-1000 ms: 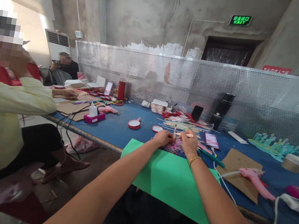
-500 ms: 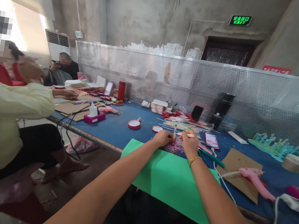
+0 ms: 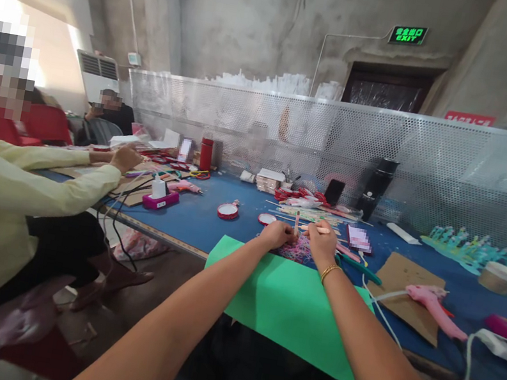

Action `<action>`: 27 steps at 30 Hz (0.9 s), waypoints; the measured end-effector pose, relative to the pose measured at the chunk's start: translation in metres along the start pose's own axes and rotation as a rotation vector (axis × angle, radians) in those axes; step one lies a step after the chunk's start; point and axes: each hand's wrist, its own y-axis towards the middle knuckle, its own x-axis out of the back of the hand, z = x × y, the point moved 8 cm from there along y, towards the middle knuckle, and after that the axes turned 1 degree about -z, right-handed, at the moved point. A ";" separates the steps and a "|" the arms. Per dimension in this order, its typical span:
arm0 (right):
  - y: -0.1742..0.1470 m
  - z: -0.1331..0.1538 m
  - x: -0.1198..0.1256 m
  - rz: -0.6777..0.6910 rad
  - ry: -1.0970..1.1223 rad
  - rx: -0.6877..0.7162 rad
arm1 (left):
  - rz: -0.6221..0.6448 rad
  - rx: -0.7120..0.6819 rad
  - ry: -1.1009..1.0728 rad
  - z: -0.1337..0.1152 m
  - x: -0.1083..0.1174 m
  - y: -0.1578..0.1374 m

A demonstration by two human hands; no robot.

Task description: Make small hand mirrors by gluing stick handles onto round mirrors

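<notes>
Green sheet (image 3: 292, 307) overlaps front edge of blue tabletop (image 3: 193, 215); perforated screen (image 3: 175, 105) behind. Right hand (image 3: 319, 240) grips pale rod (image 3: 322, 230); left hand (image 3: 278, 234), hold indeterminable.

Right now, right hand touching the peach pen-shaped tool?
Touching: the head view shows the right hand gripping the peach pen-shaped tool, no visible gap.

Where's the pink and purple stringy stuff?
Right of centre in the head view, the tangled pink-and-purple strands lie between the bare left hand and right hand.
</notes>
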 end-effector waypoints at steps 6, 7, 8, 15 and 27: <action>-0.001 0.001 -0.003 0.028 0.029 0.014 | 0.008 0.019 -0.024 0.001 -0.001 -0.001; -0.001 0.000 -0.003 0.028 0.023 0.012 | 0.006 0.016 -0.020 0.001 -0.001 -0.001; 0.000 0.000 -0.003 0.025 0.015 0.012 | 0.004 0.014 -0.014 0.000 -0.001 -0.001; -0.002 0.003 0.000 0.008 0.005 0.019 | 0.013 0.002 -0.019 -0.001 -0.001 -0.001; -0.001 0.003 0.002 -0.011 -0.043 0.032 | 0.001 -0.014 0.001 -0.001 0.000 0.000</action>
